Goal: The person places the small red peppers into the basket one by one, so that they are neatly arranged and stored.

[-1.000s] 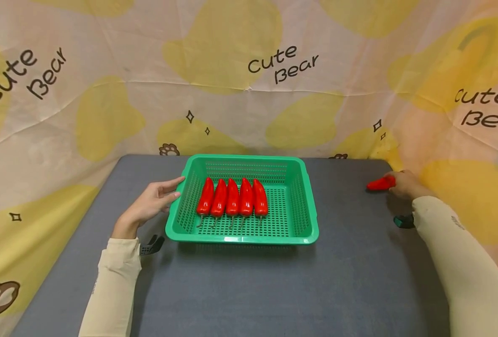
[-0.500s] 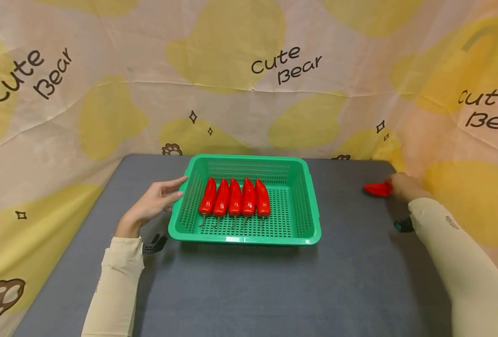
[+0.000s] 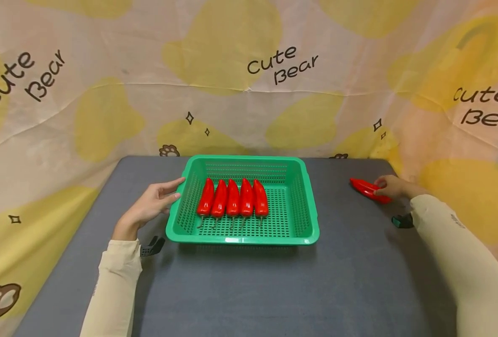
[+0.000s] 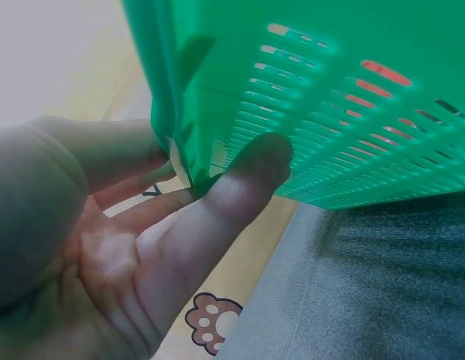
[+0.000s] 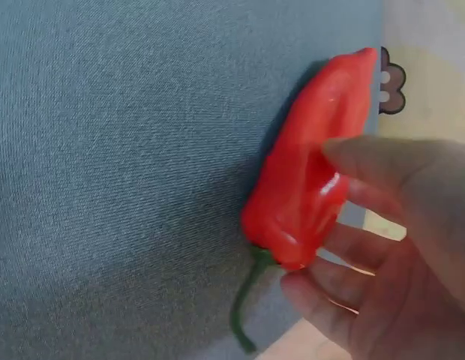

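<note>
A green plastic basket (image 3: 242, 240) with slotted walls stands mid-table. My left hand (image 3: 154, 203) holds its left rim, the thumb (image 4: 251, 176) lying along the outer wall and the other fingers reaching behind the rim. Several red peppers (image 3: 232, 199) lie side by side in the basket, stems toward me, in its left and middle part. Far to the right, my right hand (image 3: 394, 187) pinches another red pepper (image 5: 307, 165) between thumb and fingers, low over the table. Its green stem (image 5: 244, 304) hangs free in the right wrist view.
The grey table (image 3: 249, 290) ends at a patterned cloth (image 3: 232, 56) hung behind it and along both sides. My right hand is near the cloth on the right. Dark wrist mounts (image 3: 152, 245) sit beneath both wrists.
My right hand has turned the pepper, so its tip now points to the back left, and has shifted slightly left. The left hand, the basket and the peppers in it stay put.
</note>
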Available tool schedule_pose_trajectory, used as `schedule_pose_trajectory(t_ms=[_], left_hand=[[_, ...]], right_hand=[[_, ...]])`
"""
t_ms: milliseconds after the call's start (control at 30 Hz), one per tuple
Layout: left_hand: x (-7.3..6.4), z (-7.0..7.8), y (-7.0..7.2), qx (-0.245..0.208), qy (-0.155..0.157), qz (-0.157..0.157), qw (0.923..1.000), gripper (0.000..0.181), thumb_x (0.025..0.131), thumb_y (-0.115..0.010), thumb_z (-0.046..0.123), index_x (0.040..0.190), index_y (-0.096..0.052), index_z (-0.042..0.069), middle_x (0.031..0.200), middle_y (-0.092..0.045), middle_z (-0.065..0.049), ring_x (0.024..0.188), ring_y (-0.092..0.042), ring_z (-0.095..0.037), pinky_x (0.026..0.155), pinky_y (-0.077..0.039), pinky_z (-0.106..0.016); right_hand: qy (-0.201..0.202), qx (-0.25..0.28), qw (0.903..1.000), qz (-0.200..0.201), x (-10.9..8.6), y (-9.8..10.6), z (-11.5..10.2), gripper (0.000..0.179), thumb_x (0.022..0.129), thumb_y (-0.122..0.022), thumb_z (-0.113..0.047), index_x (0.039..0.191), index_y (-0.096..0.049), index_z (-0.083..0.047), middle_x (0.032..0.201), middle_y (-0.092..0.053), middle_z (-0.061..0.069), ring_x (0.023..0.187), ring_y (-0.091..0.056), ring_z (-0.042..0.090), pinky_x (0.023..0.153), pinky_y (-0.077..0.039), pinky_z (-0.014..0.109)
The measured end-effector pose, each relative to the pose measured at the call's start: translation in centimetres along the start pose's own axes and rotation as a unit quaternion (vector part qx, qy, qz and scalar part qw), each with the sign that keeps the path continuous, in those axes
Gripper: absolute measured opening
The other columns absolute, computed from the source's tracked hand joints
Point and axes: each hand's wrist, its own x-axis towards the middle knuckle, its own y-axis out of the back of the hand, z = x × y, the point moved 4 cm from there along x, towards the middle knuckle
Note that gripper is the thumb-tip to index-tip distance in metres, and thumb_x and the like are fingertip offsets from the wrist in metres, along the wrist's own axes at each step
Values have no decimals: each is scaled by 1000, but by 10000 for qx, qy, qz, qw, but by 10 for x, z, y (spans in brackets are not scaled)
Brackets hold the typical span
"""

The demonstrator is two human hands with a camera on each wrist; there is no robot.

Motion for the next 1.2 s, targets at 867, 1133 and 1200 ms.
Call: schedule_pose_trajectory(t_ms=[867, 1133, 1200], left_hand=[[-1, -1, 0, -165, 4, -49, 9999, 58, 105, -56, 17, 158, -35, 7, 162, -35, -21, 64, -57, -6, 58, -54, -32], [2, -2, 0, -141, -43, -45, 9999, 59, 105, -57, 20, 158, -35, 7, 163, -35, -18, 47, -30, -7, 54, -47, -29], [2, -2, 0, -153, -21, -58, 9999, 59, 105, -57, 20, 158, -35, 7, 163, -34, -17, 47, -31, -9, 55, -49, -30]], right_hand=[[7, 1078, 9905, -858, -4, -4, -23, 74, 103, -58, -14, 156, -9, 5, 138, -30, 42, 102, -53, 34, 76, -51, 38], [68, 1160, 9921, -464, -5, 1, -23, 70, 103, -57, -16, 157, -16, 3, 120, -43, 29, 89, -53, 27, 66, -46, 32], [87, 1237, 9916, -375, -4, 2, -22, 70, 103, -58, -17, 158, -17, 1, 110, -52, 22, 79, -54, 23, 64, -47, 30]])
